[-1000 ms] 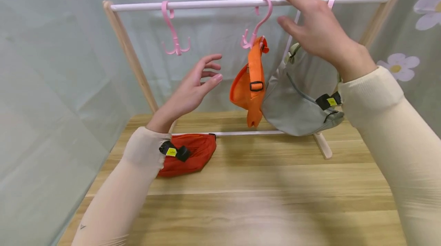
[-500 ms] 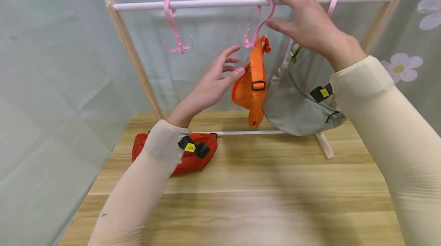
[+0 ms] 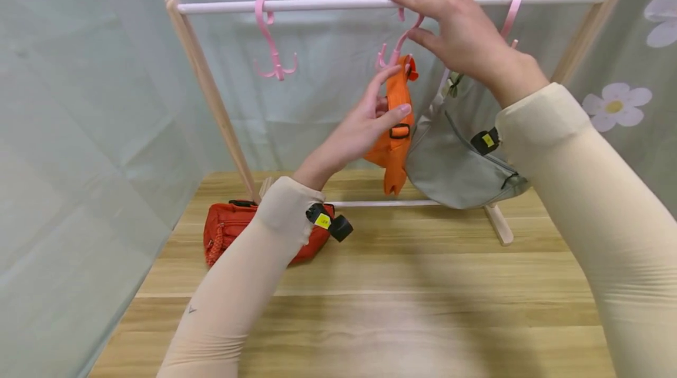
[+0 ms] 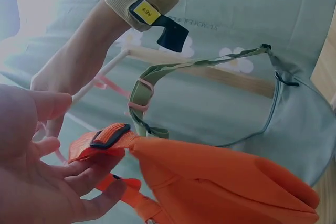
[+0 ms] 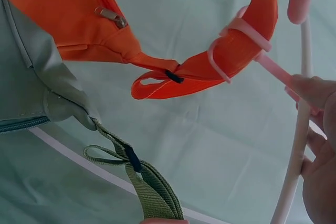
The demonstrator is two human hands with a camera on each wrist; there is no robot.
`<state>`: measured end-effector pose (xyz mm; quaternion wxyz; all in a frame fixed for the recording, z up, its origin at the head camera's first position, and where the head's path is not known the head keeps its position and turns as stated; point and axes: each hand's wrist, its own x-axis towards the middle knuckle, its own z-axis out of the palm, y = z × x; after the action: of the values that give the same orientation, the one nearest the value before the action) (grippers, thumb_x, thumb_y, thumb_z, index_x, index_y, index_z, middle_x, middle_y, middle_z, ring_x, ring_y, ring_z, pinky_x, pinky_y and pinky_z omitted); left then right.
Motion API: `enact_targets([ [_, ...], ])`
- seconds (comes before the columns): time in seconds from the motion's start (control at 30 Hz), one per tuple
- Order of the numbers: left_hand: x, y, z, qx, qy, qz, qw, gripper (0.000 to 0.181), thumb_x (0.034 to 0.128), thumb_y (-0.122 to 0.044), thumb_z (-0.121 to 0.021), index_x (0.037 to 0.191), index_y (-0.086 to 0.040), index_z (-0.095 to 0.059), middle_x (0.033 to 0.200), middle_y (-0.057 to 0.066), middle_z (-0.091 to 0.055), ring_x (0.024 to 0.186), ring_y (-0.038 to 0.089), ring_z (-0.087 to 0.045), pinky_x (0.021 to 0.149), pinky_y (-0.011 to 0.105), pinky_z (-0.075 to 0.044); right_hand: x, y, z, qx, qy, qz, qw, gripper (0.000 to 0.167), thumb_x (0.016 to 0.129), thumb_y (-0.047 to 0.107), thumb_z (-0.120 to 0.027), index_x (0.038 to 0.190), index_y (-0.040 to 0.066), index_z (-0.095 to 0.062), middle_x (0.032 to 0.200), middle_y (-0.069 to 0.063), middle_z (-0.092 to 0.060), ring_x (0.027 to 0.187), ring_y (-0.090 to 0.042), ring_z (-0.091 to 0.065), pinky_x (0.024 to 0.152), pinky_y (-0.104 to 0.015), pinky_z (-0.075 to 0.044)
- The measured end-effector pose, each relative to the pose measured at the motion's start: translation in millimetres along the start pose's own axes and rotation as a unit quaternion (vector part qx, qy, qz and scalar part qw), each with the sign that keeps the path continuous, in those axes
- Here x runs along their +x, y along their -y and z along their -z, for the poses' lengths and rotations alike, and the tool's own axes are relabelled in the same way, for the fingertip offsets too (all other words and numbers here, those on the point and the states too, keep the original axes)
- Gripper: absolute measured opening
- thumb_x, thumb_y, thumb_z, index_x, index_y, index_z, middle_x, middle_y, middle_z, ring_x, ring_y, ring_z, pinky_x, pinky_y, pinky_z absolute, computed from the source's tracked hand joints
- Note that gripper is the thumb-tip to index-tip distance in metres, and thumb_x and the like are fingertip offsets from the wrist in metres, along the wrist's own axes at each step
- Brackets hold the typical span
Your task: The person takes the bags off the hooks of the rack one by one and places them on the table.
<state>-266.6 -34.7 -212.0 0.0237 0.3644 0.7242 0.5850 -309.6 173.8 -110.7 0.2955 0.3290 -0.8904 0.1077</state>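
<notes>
An orange waist bag (image 4: 226,177) hangs by its strap (image 5: 247,40) from the middle pink hook (image 3: 402,43). My left hand (image 3: 365,125) is at this strap, its fingers partly behind the webbing and its thumb in front. The left wrist view shows the thumb standing apart from the fingers, which touch the strap near a black buckle (image 4: 110,136). My right hand (image 3: 457,28) reaches over the white rail (image 3: 328,3). In the right wrist view it pinches the upper part of the pink hook where it meets the rail.
A grey-green shoulder bag (image 3: 449,160) hangs just right of the orange one, from another pink hook (image 3: 512,13). At the left hangs a further pink hook (image 3: 275,49). A red bag (image 3: 227,225) lies on the wooden table (image 3: 412,301), partly behind my left forearm.
My left hand has moved right and up from beside the orange bag to its strap. My right hand has shifted left along the rail to the middle hook.
</notes>
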Motion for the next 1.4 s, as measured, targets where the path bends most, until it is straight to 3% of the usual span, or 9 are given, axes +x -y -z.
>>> enact_targets([
  [0.1,-1.6,0.1,1.9,0.007,-0.017,0.014,0.9997,0.070,0.1069,-0.023,-0.060,0.164,-0.023,-0.019,0.098,0.013,-0.055,0.093,0.025,-0.058,0.082,0.030,-0.048,0.4,1.8,-2.4,-0.002,-0.009,-0.001,1.0000,0.055,0.104,0.009,-0.063,0.156,0.015,-0.049,0.160,-0.007,-0.046,0.152,-0.027,-0.035,0.127,-0.038,-0.016],
  [0.17,-2.7,0.5,5.0,0.010,-0.031,0.024,0.9992,0.074,0.1050,-0.023,-0.063,0.164,-0.022,-0.019,0.107,0.014,-0.056,0.097,0.027,-0.060,0.083,0.033,-0.052,1.0,3.7,-3.1,-0.005,-0.012,-0.006,0.9999,0.055,0.104,0.010,-0.063,0.157,0.015,-0.049,0.158,-0.009,-0.049,0.148,-0.031,-0.040,0.126,-0.042,-0.022],
  [0.37,-4.6,2.4,17.8,0.063,-0.071,0.052,0.9941,0.082,0.0985,-0.023,-0.071,0.164,-0.019,-0.022,0.129,0.016,-0.054,0.110,0.027,-0.063,0.093,0.037,-0.054,4.5,9.6,-3.9,-0.015,-0.007,-0.051,0.9985,0.061,0.105,0.018,-0.063,0.161,0.014,-0.041,0.156,-0.012,-0.050,0.145,-0.034,-0.042,0.126,-0.044,-0.021],
  [0.47,-4.3,4.8,24.5,0.115,-0.087,0.052,0.9882,0.077,0.0995,-0.018,-0.070,0.163,-0.015,-0.026,0.129,0.015,-0.056,0.107,0.025,-0.064,0.091,0.034,-0.053,6.6,11.2,-4.8,-0.021,0.000,-0.068,0.9975,0.061,0.105,0.019,-0.063,0.162,0.014,-0.040,0.157,-0.013,-0.049,0.145,-0.035,-0.041,0.126,-0.046,-0.022],
  [0.57,-3.4,8.1,32.2,0.174,-0.105,0.053,0.9778,0.068,0.1019,-0.015,-0.067,0.161,-0.011,-0.033,0.125,0.014,-0.059,0.103,0.023,-0.062,0.088,0.032,-0.052,8.2,12.0,-5.9,-0.024,0.003,-0.073,0.9970,0.061,0.105,0.019,-0.063,0.161,0.013,-0.040,0.154,-0.015,-0.050,0.142,-0.037,-0.041,0.123,-0.048,-0.027],
  [0.8,-1.0,16.4,48.1,0.240,-0.134,0.053,0.9599,0.054,0.1063,-0.018,-0.059,0.157,-0.009,-0.044,0.139,0.017,-0.051,0.109,0.027,-0.053,0.092,0.034,-0.047,9.0,12.6,-8.4,-0.026,0.000,-0.081,0.9964,0.060,0.105,0.020,-0.063,0.161,0.014,-0.042,0.151,-0.016,-0.052,0.140,-0.037,-0.043,0.122,-0.048,-0.028],
  [0.93,0.6,18.3,53.5,0.238,-0.160,0.026,0.9576,0.048,0.1073,-0.017,-0.057,0.154,-0.009,-0.047,0.123,0.014,-0.056,0.103,0.024,-0.053,0.088,0.031,-0.046,9.5,12.6,-10.4,-0.020,-0.008,-0.078,0.9967,0.058,0.105,0.020,-0.064,0.159,0.014,-0.045,0.148,-0.016,-0.054,0.137,-0.037,-0.046,0.123,-0.048,-0.025],
  [1.1,2.3,16.1,54.5,0.199,-0.197,-0.042,0.9590,0.032,0.1080,-0.016,-0.057,0.137,-0.007,-0.050,0.103,0.010,-0.060,0.084,0.020,-0.057,0.077,0.027,-0.048,9.4,12.7,-12.1,-0.010,-0.015,-0.080,0.9966,0.057,0.104,0.020,-0.065,0.158,0.016,-0.047,0.146,-0.014,-0.055,0.135,-0.036,-0.047,0.122,-0.046,-0.026],
  [1.4,14.4,-2.5,47.6,0.149,-0.276,-0.123,0.9416,0.028,0.1056,-0.016,-0.062,0.128,-0.003,-0.054,0.110,0.010,-0.060,0.087,0.018,-0.059,0.080,0.024,-0.051,7.6,8.7,-12.1,0.013,-0.042,-0.085,0.9955,0.056,0.102,0.020,-0.069,0.155,0.019,-0.052,0.137,-0.014,-0.060,0.124,-0.034,-0.050,0.116,-0.043,-0.030],
])
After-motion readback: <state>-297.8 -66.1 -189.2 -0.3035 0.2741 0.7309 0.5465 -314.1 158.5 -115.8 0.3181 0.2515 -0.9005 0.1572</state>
